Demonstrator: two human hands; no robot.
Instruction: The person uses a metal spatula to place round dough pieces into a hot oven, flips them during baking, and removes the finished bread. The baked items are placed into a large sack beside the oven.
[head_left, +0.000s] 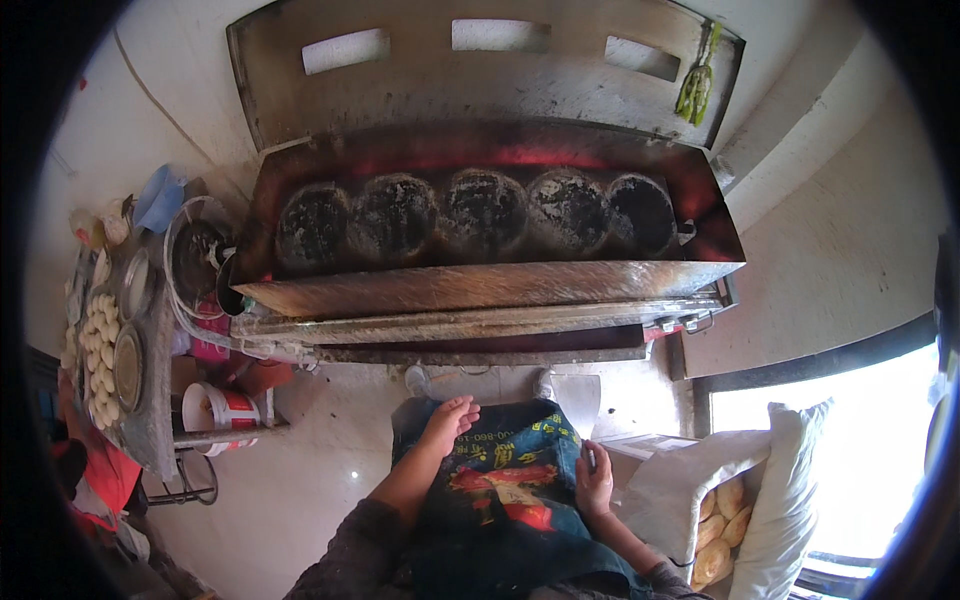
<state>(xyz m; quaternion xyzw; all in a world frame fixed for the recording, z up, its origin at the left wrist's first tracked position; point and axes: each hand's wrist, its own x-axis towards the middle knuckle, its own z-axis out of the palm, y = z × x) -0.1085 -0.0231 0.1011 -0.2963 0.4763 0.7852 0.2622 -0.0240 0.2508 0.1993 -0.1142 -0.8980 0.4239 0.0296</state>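
My left hand is over the dark printed apron, its fingers slightly curled and nothing seen in it. My right hand is closed round the handle of a flat metal scraper or spatula, whose broad blade points towards the oven. Ahead of me stands a long metal baking oven with its lid raised. Inside lie several round blackened plates, with a red glow behind them.
At the left, a table bears dough balls and round pans; a white bucket stands beneath. A person in red is beside it. At the lower right, a cloth-lined box holds baked flatbreads. A green cord hangs on the lid.
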